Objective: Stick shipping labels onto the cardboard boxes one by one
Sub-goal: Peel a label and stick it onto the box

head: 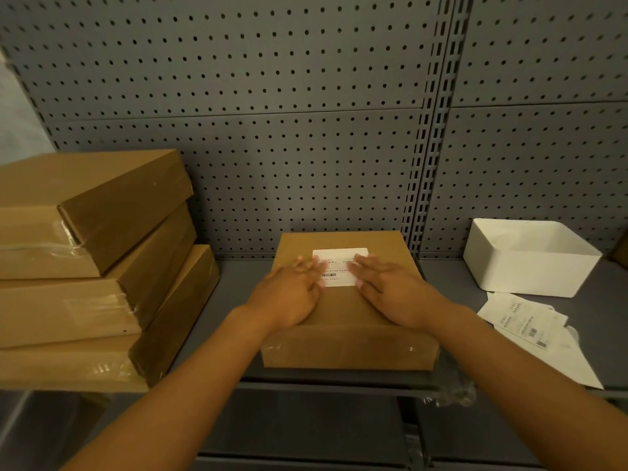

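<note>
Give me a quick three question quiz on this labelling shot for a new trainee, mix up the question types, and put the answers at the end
1. True or false: both hands lie flat on the label.
2. Where are the spare labels? A) in the bin B) on the shelf in front of the bin C) on the stack
3. How many boxes are in the stack on the left?

Key:
1. True: the left hand and right hand press it onto the box.
2. B, in front of the white bin.
3. Three.
</note>
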Motion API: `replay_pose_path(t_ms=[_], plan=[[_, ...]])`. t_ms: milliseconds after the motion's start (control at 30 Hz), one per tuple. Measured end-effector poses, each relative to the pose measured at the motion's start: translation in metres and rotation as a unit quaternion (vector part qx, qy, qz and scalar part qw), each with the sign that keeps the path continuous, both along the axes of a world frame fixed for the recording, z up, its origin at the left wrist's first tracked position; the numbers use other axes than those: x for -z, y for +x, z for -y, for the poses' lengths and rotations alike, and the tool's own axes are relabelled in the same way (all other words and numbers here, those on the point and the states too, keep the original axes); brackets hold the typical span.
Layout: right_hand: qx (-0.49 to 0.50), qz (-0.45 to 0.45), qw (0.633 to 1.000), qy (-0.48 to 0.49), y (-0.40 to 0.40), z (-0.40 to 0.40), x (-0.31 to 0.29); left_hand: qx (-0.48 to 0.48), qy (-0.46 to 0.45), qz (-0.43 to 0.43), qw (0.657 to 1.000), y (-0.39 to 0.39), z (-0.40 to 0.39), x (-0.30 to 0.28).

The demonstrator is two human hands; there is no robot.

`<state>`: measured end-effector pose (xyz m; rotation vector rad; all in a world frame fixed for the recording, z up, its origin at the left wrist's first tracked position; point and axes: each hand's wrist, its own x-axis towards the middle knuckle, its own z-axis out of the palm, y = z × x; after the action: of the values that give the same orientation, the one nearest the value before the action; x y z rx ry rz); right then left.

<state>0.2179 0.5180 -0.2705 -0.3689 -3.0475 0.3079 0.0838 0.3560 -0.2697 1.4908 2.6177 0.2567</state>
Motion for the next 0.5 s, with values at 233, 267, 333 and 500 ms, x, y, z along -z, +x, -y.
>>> replay_pose_path(t_ms=[233, 267, 333, 500], plan=[[0.206, -0.064, 0.954, -0.209, 0.025, -0.03, 0.002, -0.207, 0.143, 0.23, 0.94, -0.016, 0.019, -0.007], [0.225, -0.072, 0.939, -0.249, 0.025, -0.03, 0.004, -0.223, 0.172, 0.275, 0.919, -0.014, 0.018, -0.007], [0.256, -0.067, 0.915, -0.305, 0.025, -0.03, 0.006, -0.256, 0.223, 0.361, 0.869, -0.013, 0.017, -0.006], [0.277, -0.087, 0.856, -0.427, 0.027, -0.026, 0.011, -0.287, 0.286, 0.493, 0.77, -0.017, 0.022, 0.004]])
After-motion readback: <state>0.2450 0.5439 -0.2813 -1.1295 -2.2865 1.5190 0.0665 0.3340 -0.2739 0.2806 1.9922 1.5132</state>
